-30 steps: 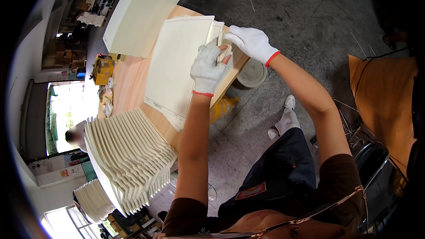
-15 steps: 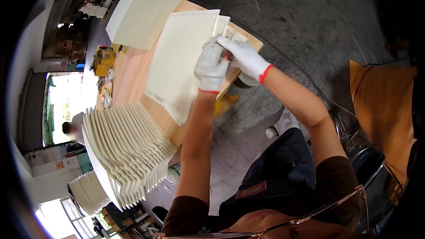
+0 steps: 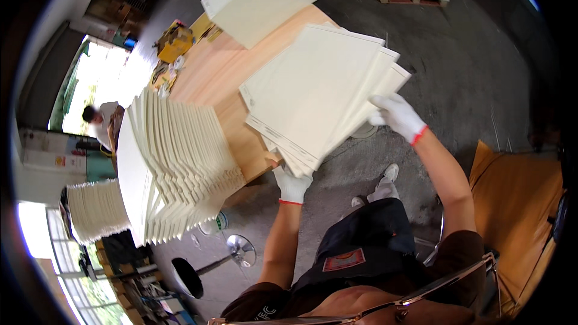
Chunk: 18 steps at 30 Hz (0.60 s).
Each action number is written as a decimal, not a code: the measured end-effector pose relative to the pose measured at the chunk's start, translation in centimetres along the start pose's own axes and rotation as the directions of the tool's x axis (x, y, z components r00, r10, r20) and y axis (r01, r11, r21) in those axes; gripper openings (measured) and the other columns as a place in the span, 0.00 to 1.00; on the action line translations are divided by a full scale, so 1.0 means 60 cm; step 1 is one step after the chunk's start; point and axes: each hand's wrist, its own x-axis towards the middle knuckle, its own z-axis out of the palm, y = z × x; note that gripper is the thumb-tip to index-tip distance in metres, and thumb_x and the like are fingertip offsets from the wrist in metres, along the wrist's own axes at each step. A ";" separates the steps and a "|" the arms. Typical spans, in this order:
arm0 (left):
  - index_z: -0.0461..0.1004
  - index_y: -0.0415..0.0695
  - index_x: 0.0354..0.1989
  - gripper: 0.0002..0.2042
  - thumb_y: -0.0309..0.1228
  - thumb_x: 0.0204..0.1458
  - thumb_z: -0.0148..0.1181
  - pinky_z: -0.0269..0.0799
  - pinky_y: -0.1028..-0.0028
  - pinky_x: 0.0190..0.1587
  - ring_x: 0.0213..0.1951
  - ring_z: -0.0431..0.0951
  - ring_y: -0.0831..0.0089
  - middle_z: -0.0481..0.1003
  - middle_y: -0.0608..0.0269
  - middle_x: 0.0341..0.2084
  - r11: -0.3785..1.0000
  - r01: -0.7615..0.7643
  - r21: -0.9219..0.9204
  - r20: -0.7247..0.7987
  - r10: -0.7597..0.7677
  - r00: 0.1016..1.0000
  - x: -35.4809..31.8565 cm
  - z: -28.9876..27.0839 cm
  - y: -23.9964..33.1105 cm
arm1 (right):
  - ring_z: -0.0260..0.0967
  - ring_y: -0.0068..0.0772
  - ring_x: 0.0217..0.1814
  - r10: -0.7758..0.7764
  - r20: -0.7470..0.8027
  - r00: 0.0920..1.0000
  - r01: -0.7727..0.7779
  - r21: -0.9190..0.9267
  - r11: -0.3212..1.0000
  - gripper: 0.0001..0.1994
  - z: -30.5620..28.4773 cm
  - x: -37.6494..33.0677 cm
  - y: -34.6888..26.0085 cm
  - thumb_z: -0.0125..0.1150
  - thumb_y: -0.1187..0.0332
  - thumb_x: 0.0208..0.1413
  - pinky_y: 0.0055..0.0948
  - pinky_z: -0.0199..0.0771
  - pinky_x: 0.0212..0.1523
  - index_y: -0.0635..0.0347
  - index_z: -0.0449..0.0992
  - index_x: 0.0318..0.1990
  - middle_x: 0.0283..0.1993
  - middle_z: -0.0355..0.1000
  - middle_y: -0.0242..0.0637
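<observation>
Across the middle of my view runs a pale, wood-grained worktop (image 3: 220, 78), reaching away from me. On its near left side stands a tall stack of creamy white, bent boards (image 3: 186, 156), ridged edges turned toward me. At its far end rises a broad, curved cream panel (image 3: 262, 0).

Between these and my right arm, the fanned cream rectangular sheets (image 3: 319, 84) lie at the worktop's right edge, part of them out over the grey floor; whether their undersides touch the wood I cannot tell. Their long axis slants from the near corner, close to my left arm, up and away to the right. The lower ones step out toward the right, past the top one.

My left hand in its white knit glove (image 3: 293, 186) is at that near corner, so the sheets extend ahead of it, mostly away from me. The corner hides its fingers, and I cannot tell how tight this grip is. My right hand in a matching white glove (image 3: 398, 117) meets the right edge, nearer its far end; from there the sheets lie to the left. That grip is narrow, holding the sheets' edge. Of my two hands, the left is nearer the bent boards.
</observation>
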 end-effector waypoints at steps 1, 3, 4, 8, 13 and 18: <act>0.54 0.43 0.71 0.38 0.58 0.59 0.48 0.48 0.48 0.71 0.70 0.54 0.52 0.52 0.51 0.71 0.979 0.181 0.091 0.391 -0.203 0.898 -0.003 -0.023 0.022 | 0.78 0.30 0.42 0.051 0.005 0.999 -0.050 -0.052 0.997 0.22 -0.018 -0.016 -0.009 0.60 0.65 0.60 0.26 0.81 0.35 0.70 0.68 0.58 0.49 0.76 0.43; 0.58 0.40 0.68 0.32 0.48 0.60 0.53 0.58 0.52 0.68 0.67 0.62 0.55 0.62 0.51 0.66 0.952 0.212 0.220 0.217 -0.260 0.941 -0.001 -0.037 0.032 | 0.78 0.30 0.42 0.088 -0.007 0.996 -0.089 -0.100 0.991 0.21 -0.070 -0.045 -0.014 0.59 0.66 0.59 0.26 0.81 0.34 0.69 0.69 0.57 0.49 0.76 0.41; 0.59 0.39 0.66 0.30 0.42 0.60 0.55 0.61 0.55 0.66 0.64 0.65 0.57 0.64 0.52 0.64 0.906 0.112 0.409 0.166 -0.194 0.967 -0.010 -0.038 0.027 | 0.78 0.30 0.41 0.096 -0.023 0.995 -0.098 -0.133 0.986 0.21 -0.076 -0.059 -0.018 0.59 0.67 0.59 0.27 0.81 0.33 0.68 0.70 0.57 0.49 0.76 0.41; 0.65 0.35 0.60 0.26 0.26 0.53 0.65 0.71 0.68 0.55 0.52 0.74 0.66 0.74 0.56 0.51 0.579 -0.190 0.793 0.140 0.131 0.981 -0.082 -0.005 -0.015 | 0.79 0.31 0.39 0.146 0.039 0.988 -0.130 -0.275 0.953 0.21 -0.128 -0.082 -0.025 0.59 0.68 0.58 0.29 0.81 0.29 0.68 0.69 0.57 0.49 0.76 0.41; 0.66 0.32 0.56 0.21 0.22 0.54 0.62 0.73 0.74 0.49 0.45 0.76 0.70 0.75 0.59 0.44 0.322 -0.435 0.841 0.241 0.496 0.834 -0.269 0.132 0.039 | 0.74 0.35 0.53 -0.035 0.171 0.985 0.073 -0.221 0.972 0.25 0.052 -0.057 -0.078 0.58 0.70 0.58 0.32 0.76 0.49 0.68 0.64 0.63 0.56 0.73 0.42; 0.66 0.35 0.56 0.17 0.29 0.61 0.51 0.75 0.68 0.48 0.47 0.76 0.69 0.74 0.57 0.47 0.296 -0.808 0.510 0.316 0.809 0.495 -0.385 0.208 0.176 | 0.74 0.25 0.48 -0.088 0.555 0.827 0.200 -0.144 0.969 0.19 0.407 -0.060 -0.143 0.55 0.57 0.63 0.28 0.81 0.38 0.60 0.71 0.55 0.54 0.71 0.38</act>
